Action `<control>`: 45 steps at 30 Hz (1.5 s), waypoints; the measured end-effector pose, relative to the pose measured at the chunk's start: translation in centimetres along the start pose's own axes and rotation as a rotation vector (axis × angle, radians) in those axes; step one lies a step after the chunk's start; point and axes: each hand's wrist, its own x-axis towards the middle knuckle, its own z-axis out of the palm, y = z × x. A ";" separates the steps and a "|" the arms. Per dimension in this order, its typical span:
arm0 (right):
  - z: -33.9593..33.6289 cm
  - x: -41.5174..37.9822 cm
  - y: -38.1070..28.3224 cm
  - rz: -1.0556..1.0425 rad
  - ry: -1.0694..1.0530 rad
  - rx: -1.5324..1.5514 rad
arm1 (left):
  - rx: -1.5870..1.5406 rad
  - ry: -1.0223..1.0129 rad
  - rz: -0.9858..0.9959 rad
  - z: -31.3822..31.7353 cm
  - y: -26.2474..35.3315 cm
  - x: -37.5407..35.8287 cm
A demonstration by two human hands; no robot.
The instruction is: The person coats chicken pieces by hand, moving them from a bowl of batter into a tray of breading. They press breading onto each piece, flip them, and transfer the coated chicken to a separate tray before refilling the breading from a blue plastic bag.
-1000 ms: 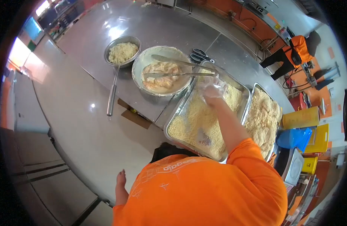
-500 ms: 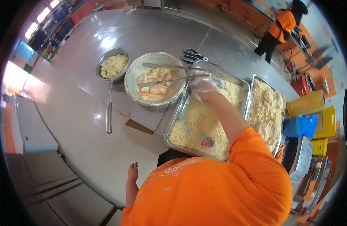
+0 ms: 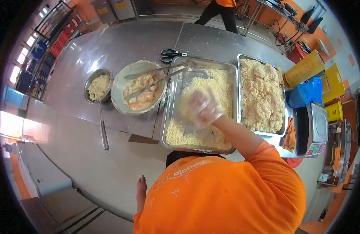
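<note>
My right hand [image 3: 204,107], in a clear plastic glove, is over the pale crumbs [image 3: 223,89] in a metal tray [image 3: 163,128]; its fingers are smeared by motion. My left hand [image 3: 141,183] hangs low beside my body, away from the table, its fingers seen small. Left of the tray stands a white bowl [image 3: 116,80] with battered meat pieces [image 3: 143,91] in it. Metal tongs [image 3: 156,80] lie across the bowl and reach over the tray's edge. A second tray [image 3: 283,113] on the right holds crumb-coated pieces [image 3: 262,93].
A long-handled strainer [image 3: 103,134] with crumbs stands at the left. Black scissors [image 3: 172,55] lie behind the tray. At the right are a yellow cylinder [image 3: 305,69], a blue bag [image 3: 307,93], an orange cloth [image 3: 289,136] and a scale [image 3: 318,126]. Another person [image 3: 221,15] walks beyond the table.
My right hand has moved from the tray's far left corner by the tongs to over the middle of the crumbs. The view has turned, and the other person is further left.
</note>
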 end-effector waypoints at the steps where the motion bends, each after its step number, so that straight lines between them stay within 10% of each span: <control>1: -0.2 0.2 0.9 0.107 0.053 -0.091 | 0.000 0.009 0.023 0.1 0.1 -0.3; 6: 3.5 3.8 5.3 0.454 -0.272 0.785 | 0.068 0.016 0.104 0.8 4.6 -3.0; 26: 6.3 8.9 1.3 0.329 0.014 0.276 | -0.021 0.122 -0.070 4.5 -8.6 -2.4; 35: 2.1 5.3 0.8 0.437 -0.222 0.264 | 0.017 0.043 -0.022 1.8 1.5 -4.0; 41: 1.5 4.8 3.0 0.397 -0.326 0.603 | 0.045 0.016 0.041 1.9 1.9 -1.4; 45: 6.6 4.3 4.9 0.516 0.060 1.213 | 0.114 0.037 0.107 1.9 4.9 -1.6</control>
